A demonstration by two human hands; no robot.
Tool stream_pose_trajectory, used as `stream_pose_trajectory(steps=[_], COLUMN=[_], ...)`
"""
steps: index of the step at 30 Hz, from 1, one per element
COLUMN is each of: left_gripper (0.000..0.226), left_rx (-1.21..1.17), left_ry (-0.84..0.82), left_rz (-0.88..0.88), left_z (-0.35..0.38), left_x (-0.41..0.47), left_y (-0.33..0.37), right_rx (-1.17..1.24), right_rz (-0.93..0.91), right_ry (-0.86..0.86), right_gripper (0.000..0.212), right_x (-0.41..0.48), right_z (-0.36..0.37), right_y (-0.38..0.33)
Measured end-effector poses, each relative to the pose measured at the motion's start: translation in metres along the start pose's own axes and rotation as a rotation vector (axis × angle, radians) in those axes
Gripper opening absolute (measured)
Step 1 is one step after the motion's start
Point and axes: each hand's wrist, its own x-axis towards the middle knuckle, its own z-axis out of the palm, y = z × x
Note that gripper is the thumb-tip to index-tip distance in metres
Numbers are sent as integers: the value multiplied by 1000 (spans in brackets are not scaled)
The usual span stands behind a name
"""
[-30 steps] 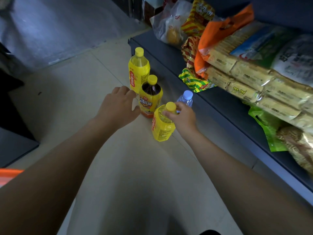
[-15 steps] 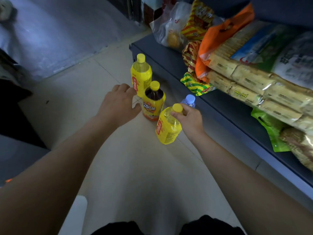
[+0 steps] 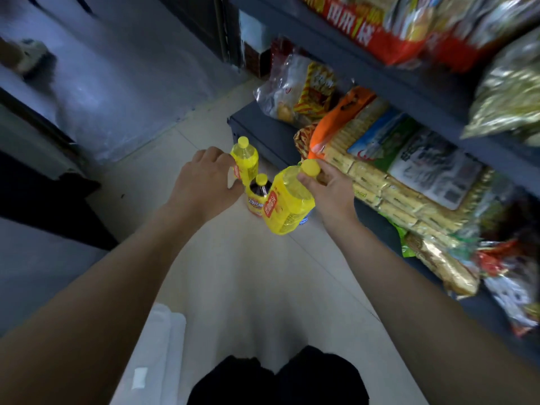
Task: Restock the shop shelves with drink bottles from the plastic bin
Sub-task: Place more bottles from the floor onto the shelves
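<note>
My right hand point(image 3: 330, 188) grips a yellow drink bottle point(image 3: 287, 206) by its neck, just under the yellow cap, and holds it tilted above the floor. Behind it a dark tea bottle point(image 3: 258, 197) and a second yellow bottle point(image 3: 245, 162) stand upright on the tiles. My left hand point(image 3: 204, 182) hovers with loosely curled fingers by the second yellow bottle, fingertips at its label, and I see no grip. A sliver of a clear water bottle point(image 3: 304, 221) peeks out under the held bottle. The bottom shelf point(image 3: 257, 127) lies to the right.
Snack bags and biscuit packs point(image 3: 380, 182) fill the bottom shelf, with more packets point(image 3: 388, 30) on the shelf above. A dark cabinet point(image 3: 43, 206) stands at the left. A white object point(image 3: 163, 331) lies on the tiles by my knees. The plastic bin is out of view.
My right hand has lifted the yellow bottle off the floor and up toward me. The view has risen, showing the upper shelf. My left hand stays beside the far bottle.
</note>
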Motion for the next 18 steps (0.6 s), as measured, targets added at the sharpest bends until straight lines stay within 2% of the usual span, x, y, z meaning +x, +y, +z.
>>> stream_pose_trajectory(steps=[2, 5, 9, 13, 16, 18], left_gripper=[43, 56, 41, 46, 42, 44], left_rx=[-13, -22, -3, -4, 12, 20], left_ry=[20, 14, 82, 122, 164, 195], left_rz=[5, 11, 42, 81, 121, 174], left_z=[-40, -107, -202, -300, -368, -408], left_x=[-7, -18, -30, -48, -63, -74], left_y=[17, 46, 89, 132, 159, 175], right_rx=[27, 6, 30, 70, 83, 86], right_rz=[-1, -35, -80, -139, -176, -223], right_ry=[0, -4, -1, -13, 12, 44], right_gripper=[24, 24, 20, 19, 28, 24], right_x=[-11, -28, -53, -80, -106, -124], right_z=[-16, -39, -76, -115, -141, -159], right_y=[-43, -110, -211, -312, -382, -423])
